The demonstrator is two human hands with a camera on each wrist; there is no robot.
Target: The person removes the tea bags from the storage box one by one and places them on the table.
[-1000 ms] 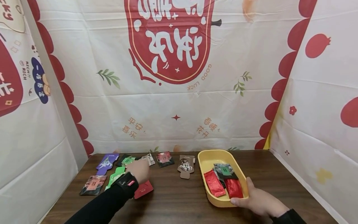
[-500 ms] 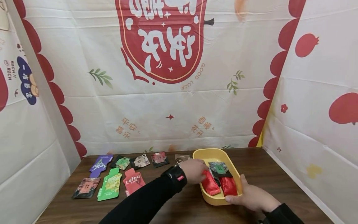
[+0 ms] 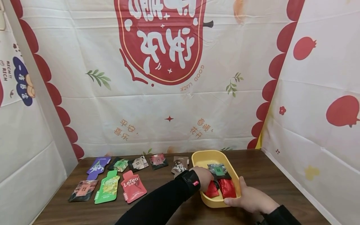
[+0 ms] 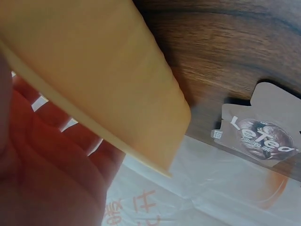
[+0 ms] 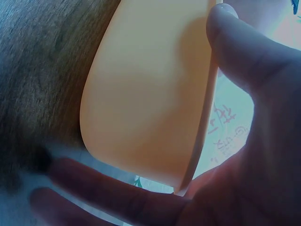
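Note:
A yellow plastic tray (image 3: 216,203) stands at the right of the table. Two shiny red packets (image 3: 227,188) lie in it, with a dark sachet with a green label (image 3: 219,171) behind them. My left hand (image 3: 203,178) reaches over the tray's left rim onto the left red packet (image 3: 211,190). Its fingertips are hidden behind the tray wall, also in the left wrist view, so its hold is unclear. My right hand (image 3: 254,197) grips the tray's near right corner, thumb (image 5: 242,47) on the rim and fingers round the outside.
On the wooden table at left lie a pink LeTea pouch (image 3: 133,187), a green pouch (image 3: 107,189), a purple pouch (image 3: 98,167) and several dark sachets (image 3: 83,190). A brown LeTea pouch (image 3: 180,165) lies just left of the tray. Printed cloth walls (image 3: 140,109) enclose the table.
My left hand has left the pink pouch, now fully visible on the table, and moved right into the tray. My right hand stays on the tray. The head view has shifted slightly right.

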